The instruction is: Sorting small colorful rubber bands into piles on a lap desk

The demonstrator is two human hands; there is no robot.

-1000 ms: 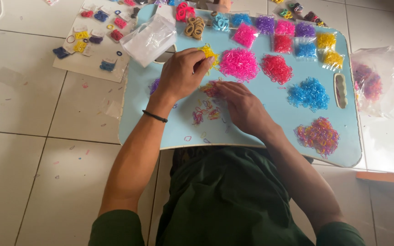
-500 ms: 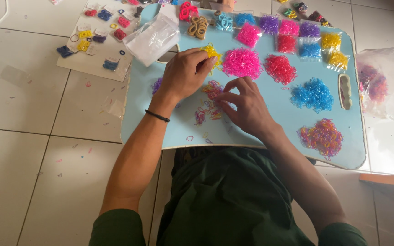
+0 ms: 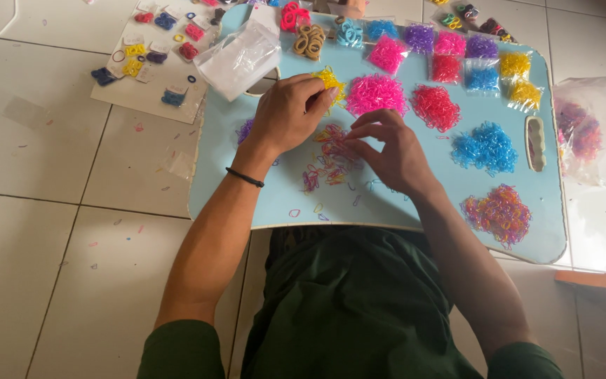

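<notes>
Here, from the floor on the left across to the right:

Floor card: a white card (image 3: 150,77) lies on the tiles off the tray's far-left corner, with small hair ties in yellow, red and blue scattered over it.
Clear bags: a stack of empty plastic bags (image 3: 238,56) rests on the tray's far-left corner, over its handle slot.
Tray: a pale blue lap tray (image 3: 387,203) carries everything else; its near edge lies over the person's lap.
Left hand: the left hand (image 3: 285,116), a black band on its wrist, has fingers pinched together on the yellow bands (image 3: 331,78) near the far edge.
Mixed bands: a loose scatter of mixed bands (image 3: 327,158) lies mid-tray, between the two hands.
Right hand: the right hand (image 3: 394,151) hovers over that scatter, fingers curled and slightly parted; whether it grips any band, I cannot tell.
Far edge: a row of small filled packets (image 3: 482,60), each one colour.
Piles: pink (image 3: 376,93), red (image 3: 435,107), blue (image 3: 485,147), and a mixed heap (image 3: 498,213) at the near-right corner.
Open room: bare blue shows along the near-left edge.
Right floor: a large clear bag (image 3: 587,130) of bands lies just beside the tray's right edge.
</notes>
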